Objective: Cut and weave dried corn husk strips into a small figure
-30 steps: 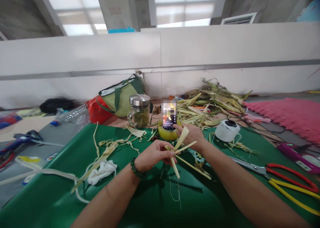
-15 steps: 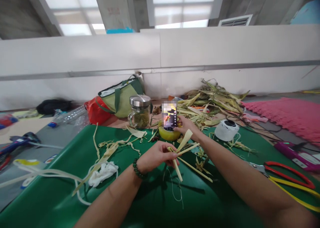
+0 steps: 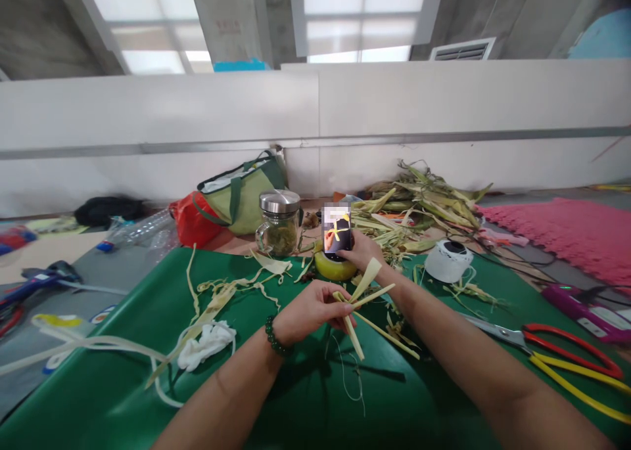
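My left hand (image 3: 309, 309), with a dark bead bracelet at the wrist, pinches a small bundle of pale corn-husk strips (image 3: 355, 300) above the green mat (image 3: 118, 384). The strips fan up and down from the pinch. My right hand (image 3: 361, 251) reaches forward past the strips and touches the lower edge of a phone (image 3: 337, 233), which stands propped on a yellow roll of tape (image 3: 335, 268). Its fingers are bent towards the phone and hold nothing. A thin thread (image 3: 351, 378) hangs from the strips onto the mat.
Loose husk strips (image 3: 217, 299) and a white rag (image 3: 204, 343) lie left on the mat. A lidded glass jar (image 3: 279, 224), a green bag (image 3: 241, 190) and a heap of corn husks (image 3: 419, 203) stand behind. A white spool (image 3: 447, 259) and red-and-yellow scissors (image 3: 552, 358) lie right.
My right hand let go of the husk strips and moved forward to the phone. My left hand kept its pinch on the bundle and hardly moved.
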Demonstrator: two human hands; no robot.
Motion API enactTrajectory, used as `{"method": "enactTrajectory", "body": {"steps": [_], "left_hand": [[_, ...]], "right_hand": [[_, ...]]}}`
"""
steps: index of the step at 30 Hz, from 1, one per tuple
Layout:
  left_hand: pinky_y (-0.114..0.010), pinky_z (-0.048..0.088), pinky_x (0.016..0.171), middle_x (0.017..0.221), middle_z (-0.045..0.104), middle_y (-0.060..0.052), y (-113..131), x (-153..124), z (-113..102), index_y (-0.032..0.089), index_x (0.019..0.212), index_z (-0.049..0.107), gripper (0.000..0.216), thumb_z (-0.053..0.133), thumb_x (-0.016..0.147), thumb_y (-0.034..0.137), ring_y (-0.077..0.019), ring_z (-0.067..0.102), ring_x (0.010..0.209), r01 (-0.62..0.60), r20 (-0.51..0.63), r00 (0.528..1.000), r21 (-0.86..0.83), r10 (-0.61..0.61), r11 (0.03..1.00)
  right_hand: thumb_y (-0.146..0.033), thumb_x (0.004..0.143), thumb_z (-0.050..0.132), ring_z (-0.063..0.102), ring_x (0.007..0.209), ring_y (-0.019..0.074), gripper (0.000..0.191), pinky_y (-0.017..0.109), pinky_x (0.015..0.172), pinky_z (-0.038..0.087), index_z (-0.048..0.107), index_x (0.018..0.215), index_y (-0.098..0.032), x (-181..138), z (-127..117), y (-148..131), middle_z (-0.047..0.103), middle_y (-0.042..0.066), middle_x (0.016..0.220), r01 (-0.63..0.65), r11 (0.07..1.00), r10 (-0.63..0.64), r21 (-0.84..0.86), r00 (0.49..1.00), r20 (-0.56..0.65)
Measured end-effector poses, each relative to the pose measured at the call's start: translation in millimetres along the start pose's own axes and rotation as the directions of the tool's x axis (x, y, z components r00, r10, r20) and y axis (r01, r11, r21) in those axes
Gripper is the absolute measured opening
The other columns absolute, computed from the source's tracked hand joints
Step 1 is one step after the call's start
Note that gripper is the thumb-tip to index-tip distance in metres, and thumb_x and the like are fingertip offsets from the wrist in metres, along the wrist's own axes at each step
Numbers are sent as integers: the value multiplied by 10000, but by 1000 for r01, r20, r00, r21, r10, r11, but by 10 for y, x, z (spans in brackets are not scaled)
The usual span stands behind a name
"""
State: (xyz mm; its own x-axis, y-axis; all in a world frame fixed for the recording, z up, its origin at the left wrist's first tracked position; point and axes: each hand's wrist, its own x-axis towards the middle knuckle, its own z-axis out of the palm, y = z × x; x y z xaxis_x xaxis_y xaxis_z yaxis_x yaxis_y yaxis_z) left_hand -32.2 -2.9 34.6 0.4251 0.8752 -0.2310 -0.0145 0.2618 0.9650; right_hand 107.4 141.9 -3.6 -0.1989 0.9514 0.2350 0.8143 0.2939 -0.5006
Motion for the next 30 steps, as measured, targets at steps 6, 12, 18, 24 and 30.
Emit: {"method": "enactTrajectory", "body": {"steps": [6,12,18,24,30], "left_hand": [[-230,497,556,588,679,-23,11,-4,3,119,693,622,309,775,590,367,-126,622,527,1,-4,1000,-6,-1,1000],[-218,489,545,586,684,-23,-15,20,-42,120,702,626,368,789,546,411,-128,629,536,-30,-58,998,-29,28,999],[-209,477,542,582,681,-25,-9,62,-73,115,684,625,367,785,541,413,-114,610,524,-108,-204,974,-42,97,993],[-217,481,544,572,673,-23,-10,95,-52,116,670,636,293,759,565,361,-123,608,539,-129,-277,952,14,127,992],[-232,482,534,559,657,-16,-53,152,-17,120,683,650,200,708,612,298,-127,587,516,-124,-305,939,136,161,983]], "right_hand": [[-447,613,731,622,831,259,514,298,638,427,583,1020,-170,-9,-39,-48,675,96,938,-18,998,19,58,1000,-9],[-318,683,652,602,679,196,293,286,603,423,635,925,-152,-4,-419,120,668,48,749,2,984,6,178,999,-43],[-379,894,350,581,635,146,366,266,608,450,621,766,-169,-458,-716,108,639,33,691,183,905,-95,383,966,-239],[-503,876,447,529,644,161,484,282,630,356,614,555,-181,-762,-617,-24,594,35,597,516,852,-495,94,850,-180],[-535,786,579,543,738,209,389,325,701,338,658,646,-180,-773,-598,-34,646,65,712,446,892,-450,-75,857,-251]]}}
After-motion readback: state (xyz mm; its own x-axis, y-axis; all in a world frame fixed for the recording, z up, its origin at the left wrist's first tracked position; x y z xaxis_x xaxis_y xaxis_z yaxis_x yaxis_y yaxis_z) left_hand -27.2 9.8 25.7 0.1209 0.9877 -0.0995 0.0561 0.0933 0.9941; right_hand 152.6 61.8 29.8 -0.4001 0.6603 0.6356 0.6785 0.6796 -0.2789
